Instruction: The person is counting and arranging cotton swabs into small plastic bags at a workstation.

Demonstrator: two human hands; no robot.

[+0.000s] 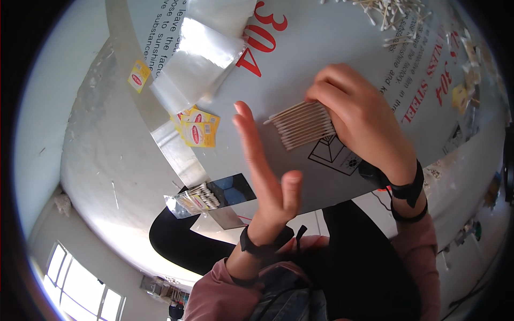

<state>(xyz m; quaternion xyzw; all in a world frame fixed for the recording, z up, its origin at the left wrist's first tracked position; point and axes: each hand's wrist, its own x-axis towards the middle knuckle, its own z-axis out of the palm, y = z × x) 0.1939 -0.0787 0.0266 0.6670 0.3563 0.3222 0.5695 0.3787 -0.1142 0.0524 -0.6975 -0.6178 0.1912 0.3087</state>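
A row of cotton swabs [302, 125] lies side by side on the grey, film-covered sheet in front of me. My right hand [358, 109] bends over the right end of this row, its fingers curled and pinched at the far edge swabs. The fingertips are partly hidden behind the hand. To the left of the row, my left hand [265, 174] is raised on edge, fingers stretched and thumb apart, holding nothing. A clear packet of cotton swabs [201, 198] sits at the near edge, left of that hand.
Loose cotton swabs [393, 13] are heaped at the far right. Clear plastic bags [198, 59] lie at the far left, with yellow printed cards [199, 134] below them and a single yellow card [139, 76] farther left. Small scraps [471, 69] line the right edge.
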